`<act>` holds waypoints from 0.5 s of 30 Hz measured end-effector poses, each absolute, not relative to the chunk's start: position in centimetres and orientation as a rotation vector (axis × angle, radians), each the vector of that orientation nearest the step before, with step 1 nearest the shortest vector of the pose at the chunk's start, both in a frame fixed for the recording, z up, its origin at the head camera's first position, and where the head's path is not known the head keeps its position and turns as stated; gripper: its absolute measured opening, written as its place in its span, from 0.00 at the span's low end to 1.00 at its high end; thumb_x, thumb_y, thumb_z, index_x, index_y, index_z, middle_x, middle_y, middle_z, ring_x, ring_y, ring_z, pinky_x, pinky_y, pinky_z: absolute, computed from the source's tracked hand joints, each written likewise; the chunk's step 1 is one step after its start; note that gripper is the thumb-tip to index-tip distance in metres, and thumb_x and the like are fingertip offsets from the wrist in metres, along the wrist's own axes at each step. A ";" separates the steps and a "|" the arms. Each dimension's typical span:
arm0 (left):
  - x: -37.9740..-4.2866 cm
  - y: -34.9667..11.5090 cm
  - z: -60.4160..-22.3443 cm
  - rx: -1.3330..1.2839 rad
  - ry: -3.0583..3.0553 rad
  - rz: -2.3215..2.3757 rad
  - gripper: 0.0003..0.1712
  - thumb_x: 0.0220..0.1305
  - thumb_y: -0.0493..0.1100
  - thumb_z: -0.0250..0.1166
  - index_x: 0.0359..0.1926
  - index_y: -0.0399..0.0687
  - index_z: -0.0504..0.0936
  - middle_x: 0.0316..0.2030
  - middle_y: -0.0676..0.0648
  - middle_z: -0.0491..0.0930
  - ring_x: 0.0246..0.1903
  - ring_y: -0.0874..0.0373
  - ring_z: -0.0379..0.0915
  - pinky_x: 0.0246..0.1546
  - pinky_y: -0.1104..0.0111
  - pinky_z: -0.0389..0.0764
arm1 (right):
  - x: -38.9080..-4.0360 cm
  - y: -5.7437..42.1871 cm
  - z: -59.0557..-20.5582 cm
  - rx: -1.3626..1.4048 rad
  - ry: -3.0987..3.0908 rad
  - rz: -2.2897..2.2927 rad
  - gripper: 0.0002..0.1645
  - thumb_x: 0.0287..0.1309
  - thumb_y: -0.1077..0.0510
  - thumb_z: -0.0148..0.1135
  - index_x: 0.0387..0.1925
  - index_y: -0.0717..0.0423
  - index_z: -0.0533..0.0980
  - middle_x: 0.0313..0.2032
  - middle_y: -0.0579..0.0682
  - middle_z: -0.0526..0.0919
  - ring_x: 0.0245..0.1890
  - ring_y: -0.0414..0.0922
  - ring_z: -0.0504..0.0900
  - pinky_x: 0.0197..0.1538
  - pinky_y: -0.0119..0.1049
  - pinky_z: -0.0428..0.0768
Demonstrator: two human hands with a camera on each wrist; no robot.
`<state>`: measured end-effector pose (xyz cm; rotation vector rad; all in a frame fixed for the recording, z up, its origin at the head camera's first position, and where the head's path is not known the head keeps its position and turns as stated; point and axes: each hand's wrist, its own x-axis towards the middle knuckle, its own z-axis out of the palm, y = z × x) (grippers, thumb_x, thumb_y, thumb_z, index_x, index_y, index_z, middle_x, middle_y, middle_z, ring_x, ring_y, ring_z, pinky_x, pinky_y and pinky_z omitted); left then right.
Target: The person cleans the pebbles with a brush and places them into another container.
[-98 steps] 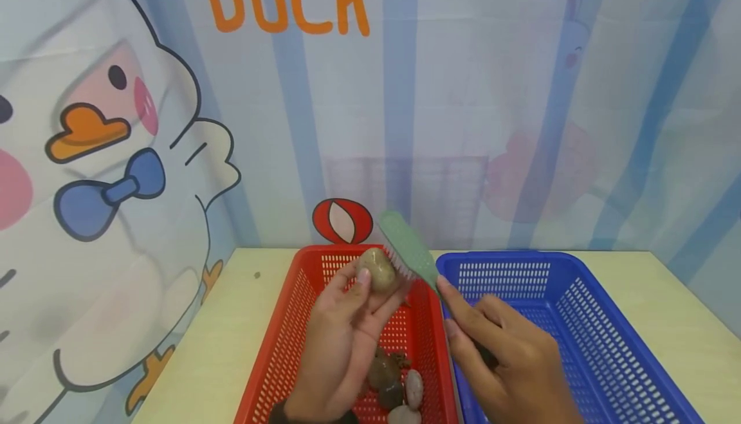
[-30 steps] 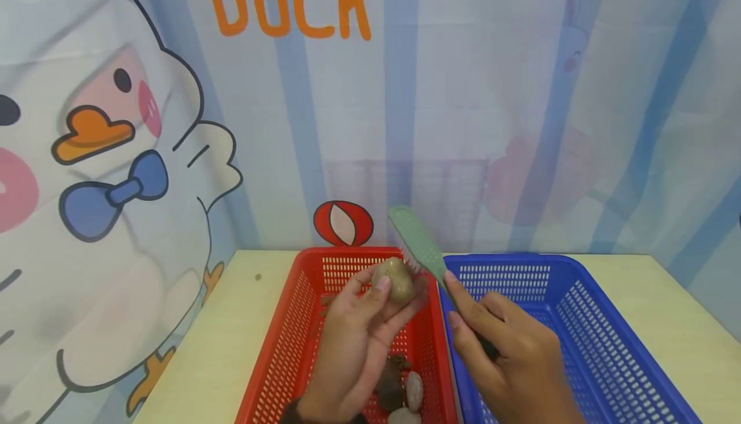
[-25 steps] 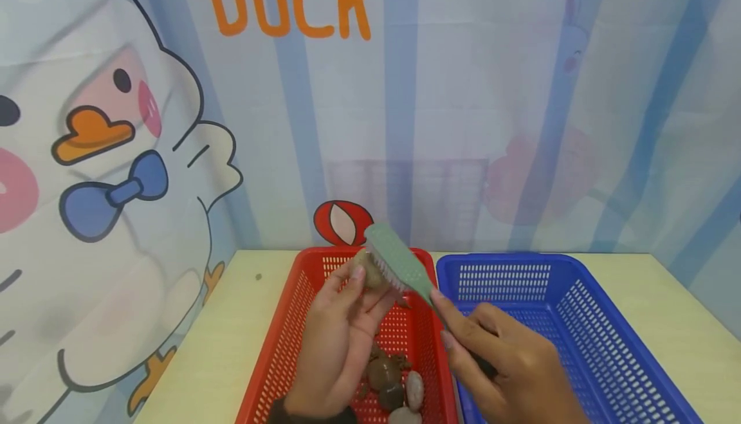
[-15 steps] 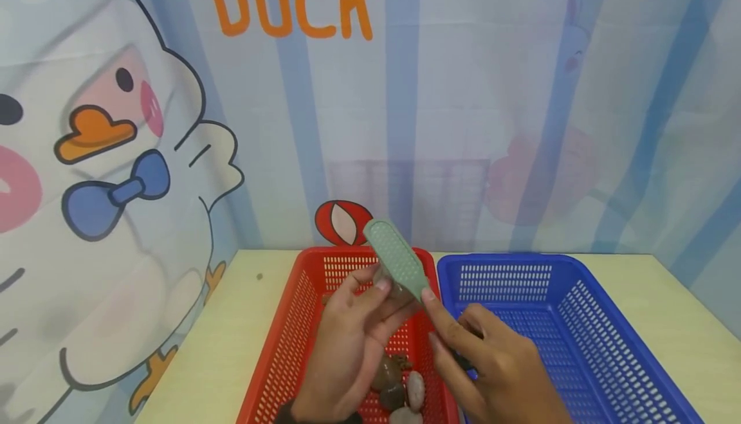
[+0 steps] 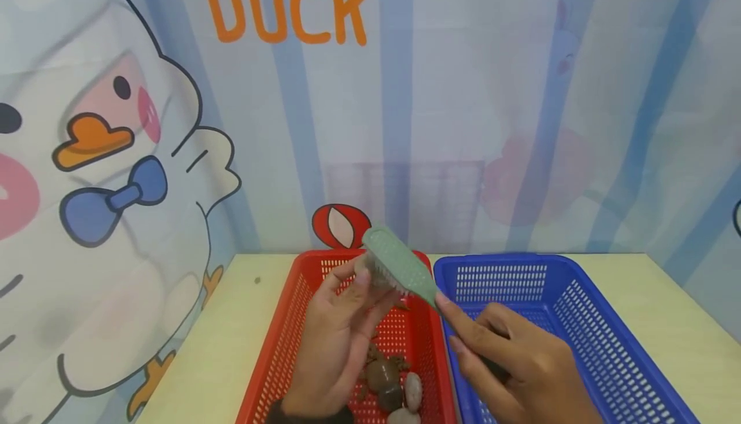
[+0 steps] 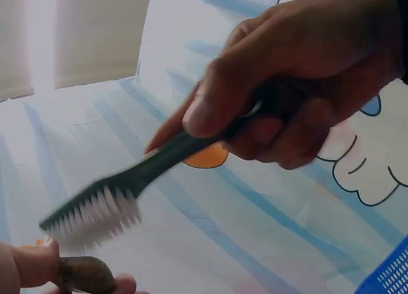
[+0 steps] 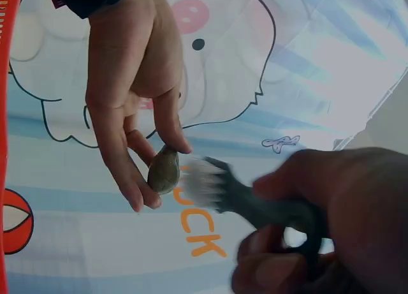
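My left hand (image 5: 332,340) pinches a smooth olive-brown stone (image 7: 164,170) between thumb and fingers, above the red basket (image 5: 278,327). In the head view the brush mostly hides that stone. My right hand (image 5: 515,353) grips a green brush (image 5: 402,263) by its handle, index finger laid along it. Pale bristles (image 6: 95,217) face the stone; in the right wrist view they look blurred and stand right beside it. Whether they touch it I cannot tell. Lower in the red basket lie several wet stones (image 5: 382,376), some brown and some grey, with brown muddy bits around them.
A blue perforated basket (image 5: 602,340) stands right of the red one, under my right hand. Both sit on a pale wooden table (image 5: 202,321). Behind hangs a striped cloth (image 5: 451,89) with a cartoon duck.
The brush shifts back and forth over the held stone. Since half a second ago, the left hand has moved slightly left and the brush has tilted, showing its bristles. Both hands keep their holds.
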<state>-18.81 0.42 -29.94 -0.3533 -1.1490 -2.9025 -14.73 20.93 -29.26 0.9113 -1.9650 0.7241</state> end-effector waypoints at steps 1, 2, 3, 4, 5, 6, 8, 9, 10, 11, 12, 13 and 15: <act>-18.8 0.3 -29.9 -0.333 -1.149 -2.890 0.21 0.74 0.37 0.58 0.62 0.33 0.66 0.61 0.34 0.71 0.58 0.41 0.74 0.58 0.53 0.74 | -14.6 21.0 -29.3 0.944 -1.984 0.733 0.24 0.75 0.43 0.49 0.64 0.45 0.77 0.26 0.37 0.63 0.21 0.27 0.56 0.20 0.17 0.55; -18.8 0.2 -29.9 -0.315 -1.150 -2.881 0.20 0.73 0.36 0.59 0.61 0.34 0.67 0.60 0.34 0.73 0.57 0.42 0.75 0.58 0.53 0.74 | -14.4 21.0 -29.4 0.969 -1.999 0.740 0.24 0.75 0.43 0.49 0.65 0.44 0.76 0.26 0.37 0.63 0.21 0.27 0.56 0.21 0.17 0.55; -18.7 0.1 -29.9 -0.307 -1.163 -2.870 0.19 0.72 0.36 0.60 0.60 0.35 0.68 0.58 0.34 0.74 0.56 0.42 0.76 0.58 0.53 0.74 | -14.4 21.0 -29.5 0.991 -2.009 0.748 0.25 0.75 0.43 0.50 0.66 0.43 0.75 0.26 0.37 0.63 0.22 0.27 0.56 0.21 0.17 0.56; -18.7 0.1 -29.9 -0.309 -1.182 -2.865 0.19 0.72 0.36 0.61 0.59 0.35 0.68 0.58 0.34 0.75 0.55 0.42 0.77 0.58 0.53 0.74 | -14.4 21.0 -29.5 0.998 -2.021 0.751 0.25 0.75 0.43 0.50 0.67 0.43 0.74 0.26 0.36 0.63 0.22 0.27 0.56 0.21 0.16 0.56; -18.5 0.2 -29.9 -0.329 -1.209 -2.862 0.19 0.71 0.35 0.62 0.58 0.35 0.69 0.57 0.34 0.75 0.55 0.42 0.77 0.58 0.52 0.74 | -14.4 20.9 -29.5 0.996 -2.032 0.751 0.25 0.75 0.44 0.50 0.67 0.43 0.74 0.26 0.36 0.63 0.22 0.27 0.56 0.22 0.17 0.57; -18.4 0.4 -29.9 -0.342 -1.241 -2.859 0.18 0.71 0.35 0.63 0.57 0.35 0.70 0.56 0.34 0.75 0.54 0.42 0.77 0.58 0.52 0.74 | -14.5 20.9 -29.3 0.993 -2.021 0.742 0.25 0.75 0.44 0.50 0.66 0.45 0.75 0.26 0.36 0.63 0.22 0.28 0.57 0.21 0.17 0.57; -17.8 0.6 -29.8 -0.399 -1.372 -2.841 0.19 0.69 0.35 0.65 0.57 0.35 0.71 0.56 0.33 0.76 0.54 0.41 0.77 0.58 0.52 0.74 | -14.5 20.9 -28.8 0.926 -2.029 0.714 0.25 0.75 0.43 0.49 0.64 0.48 0.77 0.26 0.36 0.63 0.21 0.28 0.56 0.21 0.17 0.56; -17.5 0.7 -29.7 -0.438 -1.460 -2.825 0.20 0.68 0.36 0.66 0.57 0.35 0.71 0.56 0.33 0.76 0.55 0.41 0.76 0.58 0.53 0.75 | -14.5 21.0 -28.6 0.886 -2.031 0.699 0.26 0.76 0.42 0.48 0.62 0.50 0.79 0.26 0.35 0.63 0.21 0.29 0.56 0.21 0.17 0.56; -17.1 0.8 -29.6 -0.473 -1.552 -2.804 0.21 0.68 0.37 0.67 0.57 0.36 0.72 0.55 0.34 0.76 0.54 0.41 0.76 0.57 0.53 0.75 | -14.4 21.1 -28.2 0.841 -2.038 0.687 0.27 0.75 0.41 0.47 0.60 0.52 0.80 0.26 0.35 0.63 0.21 0.29 0.57 0.21 0.18 0.57; -16.7 0.8 -29.5 -0.508 -1.656 -2.762 0.21 0.66 0.37 0.68 0.57 0.37 0.73 0.54 0.35 0.77 0.54 0.42 0.77 0.56 0.55 0.76 | -14.2 21.3 -27.9 0.797 -2.044 0.670 0.29 0.75 0.40 0.47 0.59 0.53 0.81 0.26 0.35 0.63 0.21 0.29 0.57 0.21 0.18 0.57; -16.2 0.8 -29.3 -0.551 -1.763 -2.712 0.22 0.65 0.38 0.70 0.57 0.38 0.75 0.54 0.37 0.79 0.53 0.43 0.77 0.55 0.56 0.77 | -14.1 21.6 -27.7 0.756 -2.047 0.658 0.30 0.75 0.39 0.46 0.58 0.54 0.82 0.26 0.36 0.64 0.21 0.30 0.58 0.21 0.18 0.57; -15.8 0.8 -29.1 -0.613 -1.874 -2.638 0.22 0.65 0.39 0.70 0.57 0.40 0.76 0.53 0.39 0.80 0.53 0.45 0.78 0.54 0.57 0.78 | -13.9 22.0 -27.4 0.713 -2.070 0.641 0.29 0.75 0.39 0.46 0.58 0.52 0.82 0.26 0.36 0.64 0.21 0.30 0.58 0.21 0.19 0.58; -15.1 1.1 -28.7 -0.700 -2.105 -2.416 0.20 0.64 0.43 0.72 0.54 0.46 0.79 0.49 0.46 0.83 0.49 0.51 0.80 0.51 0.62 0.80 | -14.0 23.4 -27.1 0.692 -2.054 0.632 0.23 0.73 0.44 0.55 0.59 0.50 0.81 0.26 0.37 0.67 0.21 0.32 0.60 0.21 0.21 0.58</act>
